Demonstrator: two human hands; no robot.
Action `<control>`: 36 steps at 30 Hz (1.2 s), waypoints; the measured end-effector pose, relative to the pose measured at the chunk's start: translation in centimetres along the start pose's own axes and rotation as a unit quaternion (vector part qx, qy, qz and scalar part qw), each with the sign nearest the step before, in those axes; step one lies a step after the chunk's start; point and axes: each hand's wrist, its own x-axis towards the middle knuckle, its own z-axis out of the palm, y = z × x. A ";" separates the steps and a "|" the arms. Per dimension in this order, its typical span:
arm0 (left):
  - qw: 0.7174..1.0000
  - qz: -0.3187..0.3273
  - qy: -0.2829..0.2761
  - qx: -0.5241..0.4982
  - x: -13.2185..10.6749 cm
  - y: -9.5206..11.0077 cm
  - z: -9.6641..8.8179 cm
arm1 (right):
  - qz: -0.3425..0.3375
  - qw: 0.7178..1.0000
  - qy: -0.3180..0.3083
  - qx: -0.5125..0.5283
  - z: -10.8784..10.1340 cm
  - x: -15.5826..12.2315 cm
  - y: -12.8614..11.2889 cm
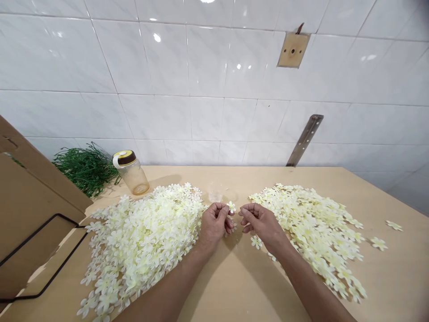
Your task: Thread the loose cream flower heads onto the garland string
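Note:
Between the thumb and fingers of my left hand [216, 220] is a small cream artificial flower [231, 207], its petals facing up. My right hand [259, 219] is a short gap away on the right, thumb and fingertips pinched together; whatever they hold, if anything, is too small to make out. A big heap of white artificial flowers [150, 232] lies beside my left hand. Past my right hand spreads a flatter pile of yellowish flowers [311, 223]. One loose flower [256, 242] rests just under my right hand. Behind the hands stands a small clear container [215, 193], its contents unclear.
A clear bottle with a brown and yellow lid [129, 172] stands at the back left, near green artificial stems [85, 167]. A cardboard box [36, 214] and a black metal frame [50, 286] occupy the left side. A metal bracket [304, 141] leans against the tiled wall.

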 end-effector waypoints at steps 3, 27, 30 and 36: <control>0.998 0.035 0.010 0.051 -0.3 -0.4 0.2 | -0.031 0.997 0.009 -0.065 0.4 -0.2 0.2; 0.987 -0.104 -0.075 -0.096 -1.1 0.2 0.5 | -0.102 0.978 0.035 -0.179 0.8 -1.3 -1.1; 0.987 -0.106 -0.070 -0.094 -1.1 0.2 0.5 | -0.083 0.983 0.040 -0.158 0.7 -1.1 -1.0; 0.985 -0.104 -0.085 -0.111 -1.0 0.3 0.4 | -0.049 0.996 0.007 -0.080 0.1 -0.4 -0.4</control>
